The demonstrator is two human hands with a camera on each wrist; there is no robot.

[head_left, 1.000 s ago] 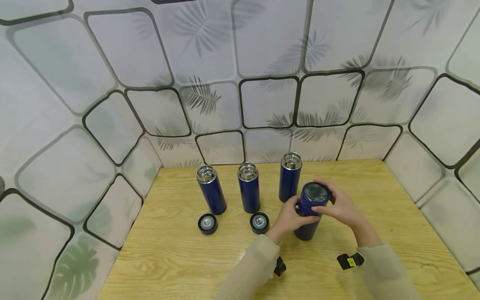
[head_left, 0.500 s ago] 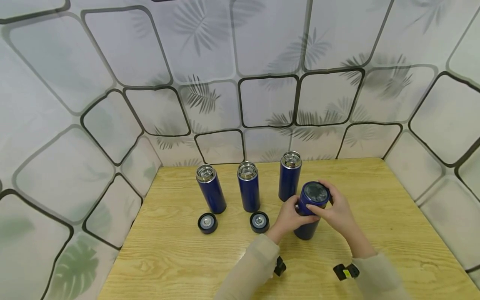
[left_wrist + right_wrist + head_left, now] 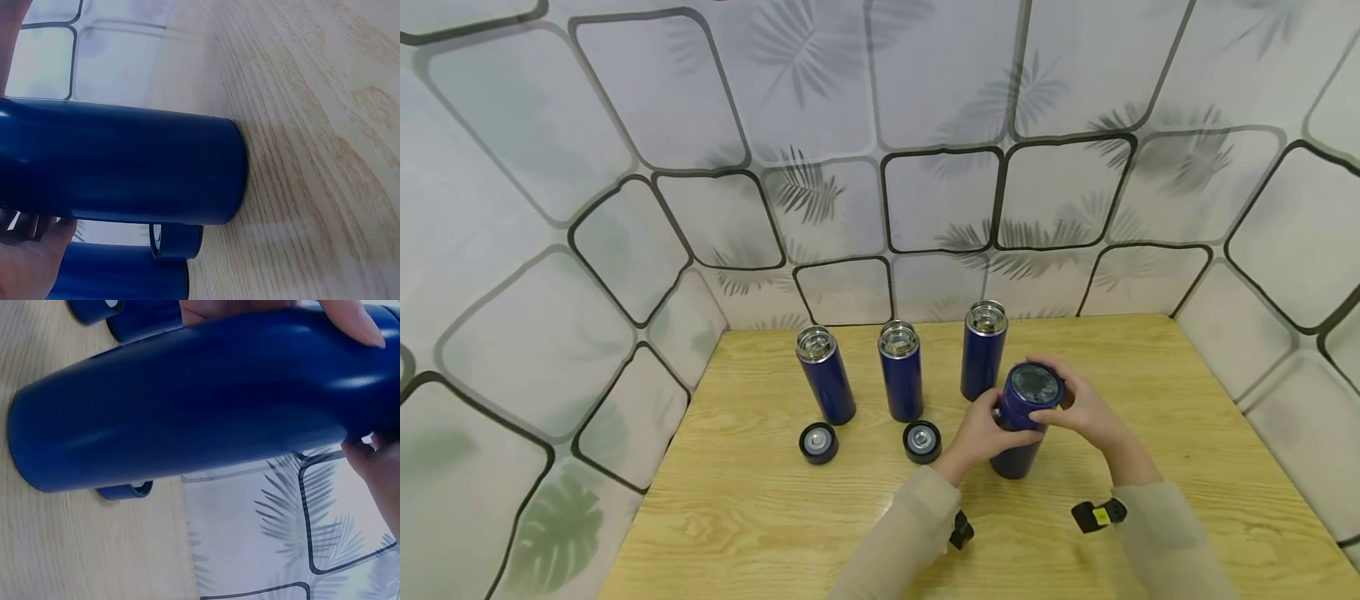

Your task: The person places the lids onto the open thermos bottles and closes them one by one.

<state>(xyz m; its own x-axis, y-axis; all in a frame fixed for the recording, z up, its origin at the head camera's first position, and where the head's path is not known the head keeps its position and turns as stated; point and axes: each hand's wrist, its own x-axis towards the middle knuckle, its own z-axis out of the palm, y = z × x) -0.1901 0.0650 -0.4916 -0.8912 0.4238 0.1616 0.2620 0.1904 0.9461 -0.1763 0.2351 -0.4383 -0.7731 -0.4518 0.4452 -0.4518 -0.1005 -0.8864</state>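
A dark blue bottle with its lid on top stands upright near the right of the group. The left hand grips its upper body from the left, thumb across the front. Around the lid curl the fingers and thumb of the right hand. In the left wrist view the bottle's lower body rests on the table, with fingers of the left hand beside it. The right wrist view shows the bottle at close range, the right hand at its lid end.
Three lidless blue bottles stand behind on the wooden table. Two upturned lids lie before the left two; another lid shows behind the gripped bottle. Patterned cloth walls surround the table.
The right hand and wrist swung slightly left around the lid, then back right, its thumb shifting along the lid's front. The left hand and the bottle stay in place.
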